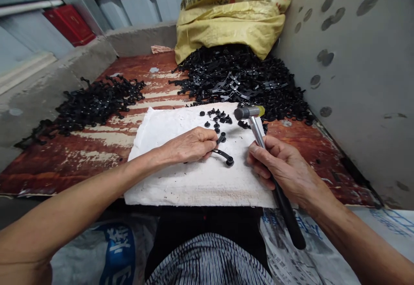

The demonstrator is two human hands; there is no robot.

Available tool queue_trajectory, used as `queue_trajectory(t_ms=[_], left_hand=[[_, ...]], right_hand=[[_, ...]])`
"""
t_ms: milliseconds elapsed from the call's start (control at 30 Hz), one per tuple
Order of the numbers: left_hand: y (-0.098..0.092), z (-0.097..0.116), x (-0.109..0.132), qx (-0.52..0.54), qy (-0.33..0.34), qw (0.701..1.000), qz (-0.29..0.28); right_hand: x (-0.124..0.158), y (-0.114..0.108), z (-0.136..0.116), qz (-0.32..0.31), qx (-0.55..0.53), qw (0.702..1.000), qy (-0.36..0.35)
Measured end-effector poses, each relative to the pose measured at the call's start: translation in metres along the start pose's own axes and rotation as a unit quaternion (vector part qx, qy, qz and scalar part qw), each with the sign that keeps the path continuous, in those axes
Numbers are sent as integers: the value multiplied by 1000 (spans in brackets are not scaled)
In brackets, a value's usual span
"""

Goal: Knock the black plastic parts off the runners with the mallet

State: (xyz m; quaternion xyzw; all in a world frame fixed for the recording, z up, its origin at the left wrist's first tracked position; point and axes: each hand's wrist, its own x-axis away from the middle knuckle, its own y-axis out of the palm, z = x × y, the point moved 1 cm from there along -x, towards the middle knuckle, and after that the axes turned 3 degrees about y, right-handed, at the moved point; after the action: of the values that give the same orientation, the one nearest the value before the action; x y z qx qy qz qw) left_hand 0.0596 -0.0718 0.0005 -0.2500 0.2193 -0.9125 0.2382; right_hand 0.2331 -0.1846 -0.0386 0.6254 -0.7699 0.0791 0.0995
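A black curved plastic link (pixel 222 153) lies on a white padded cloth (pixel 181 186), pinched by the left hand (pixel 189 145); the right hand (pixel 274 160) clenches a steel-shafted hammer (pixel 257 132) just beside it; a mistimed blow could catch those fingers or scatter the loose black studs (pixel 216 121)

We count one hammer (pixel 255 125), gripped in the right hand (pixel 278 166), and one curved lever (pixel 224 153) at the fingertips of the left hand (pixel 189 145). Just beyond the left hand lie about a dozen small parts (pixel 216 121), too small to count exactly. Beneath both hands is one cloth (pixel 168 181); beyond them are two heaps (pixel 93 106) (pixel 239 82) and one sack (pixel 229 22).
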Motion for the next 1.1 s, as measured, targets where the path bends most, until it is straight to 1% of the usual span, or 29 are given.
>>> queue_trajectory(t_ms=[167, 333, 433, 500, 600, 700, 767, 800, 900, 967, 1100], left_hand=[[-2, -3, -4, -2, 6, 1000, -3], [-9, 0, -8, -44, -5, 999, -4], [-11, 3, -9, -43, -17, 999, -20], [-11, 4, -9, -28, -33, 999, -24], [-12, 1, -9, -25, -27, 999, -15], [-13, -5, -10, -12, -4, 1000, -19], [-13, -8, -10, 15, -4, 1000, -24], [-13, -9, -11, 28, -8, 999, -27], [-13, -11, -10, 58, -32, 997, -39], [-13, -10, -9, 66, -41, 996, -41], [-13, -11, -8, 49, -36, 998, -35]], right_hand=[[0, 0, 1, 0, 6, 1000, -5], [0, -2, 3, -14, 46, 999, -14], [2, -5, 0, -20, 97, 995, -28], [6, -7, -6, -3, 158, 986, -59], [15, -7, -22, 51, 249, 954, -161], [22, -5, -31, 98, 312, 904, -277], [21, -5, -29, 115, 354, 869, -327], [19, -7, -25, 114, 379, 854, -339], [11, -12, -13, 71, 462, 815, -343], [10, -14, -13, 79, 472, 802, -358], [21, -9, -25, 133, 417, 784, -440]])
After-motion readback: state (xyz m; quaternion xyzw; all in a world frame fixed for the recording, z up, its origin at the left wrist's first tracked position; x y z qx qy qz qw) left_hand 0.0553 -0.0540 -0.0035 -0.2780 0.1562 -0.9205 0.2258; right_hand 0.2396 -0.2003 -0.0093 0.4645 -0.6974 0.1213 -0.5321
